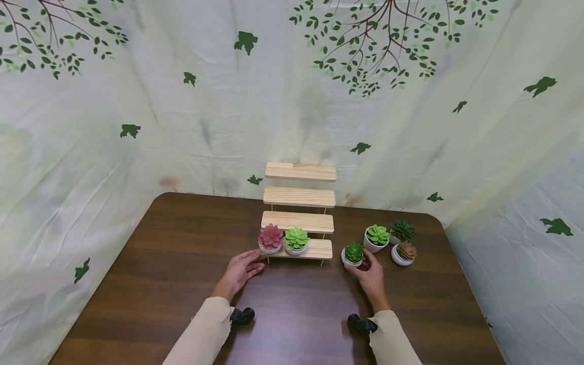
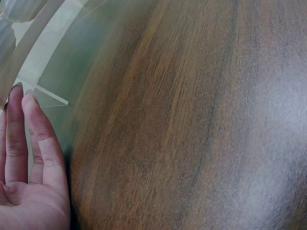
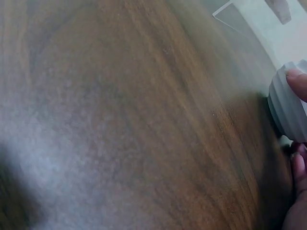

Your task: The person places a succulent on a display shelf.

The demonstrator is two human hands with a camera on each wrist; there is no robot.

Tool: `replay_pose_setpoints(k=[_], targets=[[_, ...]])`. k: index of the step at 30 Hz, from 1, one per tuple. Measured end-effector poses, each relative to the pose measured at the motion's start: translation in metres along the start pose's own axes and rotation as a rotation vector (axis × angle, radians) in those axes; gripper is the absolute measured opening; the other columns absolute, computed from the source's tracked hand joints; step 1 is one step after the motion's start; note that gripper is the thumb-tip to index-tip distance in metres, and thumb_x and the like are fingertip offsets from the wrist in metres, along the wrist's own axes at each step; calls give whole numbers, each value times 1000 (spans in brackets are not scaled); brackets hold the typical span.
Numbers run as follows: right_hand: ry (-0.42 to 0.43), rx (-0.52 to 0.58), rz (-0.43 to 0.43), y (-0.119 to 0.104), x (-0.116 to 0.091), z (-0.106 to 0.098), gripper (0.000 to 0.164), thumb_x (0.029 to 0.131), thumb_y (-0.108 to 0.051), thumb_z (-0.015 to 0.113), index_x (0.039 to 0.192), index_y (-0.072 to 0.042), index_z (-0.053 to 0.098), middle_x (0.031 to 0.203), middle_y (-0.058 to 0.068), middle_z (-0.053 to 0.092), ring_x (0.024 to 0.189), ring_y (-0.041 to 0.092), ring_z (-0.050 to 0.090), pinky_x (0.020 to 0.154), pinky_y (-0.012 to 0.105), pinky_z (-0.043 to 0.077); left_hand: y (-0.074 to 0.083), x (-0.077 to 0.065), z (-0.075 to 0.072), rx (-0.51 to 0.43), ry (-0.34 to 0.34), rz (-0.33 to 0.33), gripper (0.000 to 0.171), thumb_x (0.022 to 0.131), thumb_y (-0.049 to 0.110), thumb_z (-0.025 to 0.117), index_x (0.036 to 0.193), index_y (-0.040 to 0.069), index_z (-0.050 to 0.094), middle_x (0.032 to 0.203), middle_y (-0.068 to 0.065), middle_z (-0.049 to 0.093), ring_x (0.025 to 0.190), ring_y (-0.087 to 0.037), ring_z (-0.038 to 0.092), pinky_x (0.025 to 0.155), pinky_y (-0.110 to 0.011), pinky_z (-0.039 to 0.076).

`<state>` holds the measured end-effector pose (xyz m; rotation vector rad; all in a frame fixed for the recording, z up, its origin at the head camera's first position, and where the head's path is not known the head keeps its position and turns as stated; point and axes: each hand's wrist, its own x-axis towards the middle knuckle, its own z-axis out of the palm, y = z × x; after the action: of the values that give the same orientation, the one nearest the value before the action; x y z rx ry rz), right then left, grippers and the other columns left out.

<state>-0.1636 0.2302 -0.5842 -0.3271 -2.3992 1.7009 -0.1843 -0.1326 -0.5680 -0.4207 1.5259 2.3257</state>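
My right hand [image 1: 371, 276] grips a small potted succulent [image 1: 354, 253] with dark green leaves, thumb and fingers on either side of its white pot. The right wrist view shows the pot's ribbed wall [image 3: 288, 105] and the thumb against it. A tiered wooden stand [image 1: 298, 222] rises in the middle. On its lowest shelf sit a red succulent [image 1: 270, 237] and a bright green succulent [image 1: 296, 239], side by side. My left hand [image 1: 240, 271] is at that shelf's left end; its fingers [image 2: 43, 134] are nearly straight and hold nothing. Whether they touch the shelf is unclear.
Right of my right hand stand a light green succulent [image 1: 376, 237] in a taller white pot, a dark green one [image 1: 402, 230] behind, and a brown one [image 1: 404, 252]. The brown table [image 1: 191, 238] ends at a leaf-printed curtain [image 1: 205, 126] close behind the stand.
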Motion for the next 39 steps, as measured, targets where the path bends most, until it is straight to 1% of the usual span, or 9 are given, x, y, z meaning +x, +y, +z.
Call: replay_pose_setpoints(k=[10, 14, 19, 21, 23, 26, 28, 34, 39], targets=[[4, -45, 25, 0, -1, -1, 68, 76, -7, 82, 134, 5, 49, 123, 26, 58, 105, 34, 58, 76, 17, 46, 0, 0, 1, 1, -4, 2, 15, 98, 14, 56, 93, 14, 71, 89, -2, 69, 74, -14, 66, 75, -27, 56], [10, -50, 35, -1, -2, -3, 67, 76, -8, 82, 133, 5, 50, 123, 26, 58, 104, 34, 59, 76, 17, 46, 0, -1, 1, -2, -12, 7, 14, 98, 14, 57, 95, 13, 70, 89, -2, 69, 74, -14, 65, 76, -27, 56], [14, -35, 41, -2, -3, -4, 68, 76, -10, 82, 134, 5, 50, 124, 25, 58, 104, 33, 60, 77, 18, 47, 0, -1, 2, 2, 4, 5, 13, 98, 13, 57, 97, 12, 70, 89, -3, 69, 74, -15, 66, 75, -28, 56], [13, -11, 43, -3, -4, -4, 68, 76, -9, 82, 134, 4, 50, 127, 24, 57, 107, 33, 59, 81, 22, 49, 0, -1, 2, 0, 7, 2, 13, 98, 13, 57, 97, 12, 70, 89, -3, 70, 74, -15, 66, 75, -28, 56], [9, 16, 44, -5, -5, -3, 68, 76, -9, 82, 135, 2, 50, 129, 22, 56, 111, 32, 58, 87, 29, 50, 0, -1, 2, -1, 4, 2, 13, 98, 13, 57, 97, 12, 70, 89, -2, 70, 75, -15, 66, 75, -28, 57], [4, 41, 43, -9, -7, -4, 67, 76, -10, 82, 135, 1, 50, 132, 21, 55, 116, 32, 56, 95, 40, 48, 0, -1, 1, -2, 3, 10, 13, 98, 13, 57, 97, 12, 70, 89, -2, 70, 74, -15, 66, 75, -28, 57], [3, 54, 30, -13, -7, -4, 66, 76, -10, 82, 134, 1, 51, 132, 21, 55, 118, 32, 55, 99, 45, 45, 0, -2, 1, -2, -3, 17, 12, 98, 13, 58, 97, 12, 70, 88, -2, 70, 74, -15, 66, 76, -28, 57], [-2, 91, -31, -24, -8, -3, 64, 76, -9, 82, 131, 3, 53, 130, 22, 55, 119, 33, 53, 104, 47, 41, 1, -3, -1, -2, -14, 21, 12, 97, 13, 58, 95, 12, 70, 88, -1, 69, 74, -15, 66, 75, -28, 56], [-9, 102, -34, -33, -9, -2, 63, 75, -8, 83, 130, 4, 54, 131, 23, 54, 119, 33, 53, 103, 45, 41, 1, -3, -1, -3, -20, 17, 13, 97, 14, 58, 97, 11, 70, 89, -1, 70, 74, -14, 66, 76, -27, 56]])
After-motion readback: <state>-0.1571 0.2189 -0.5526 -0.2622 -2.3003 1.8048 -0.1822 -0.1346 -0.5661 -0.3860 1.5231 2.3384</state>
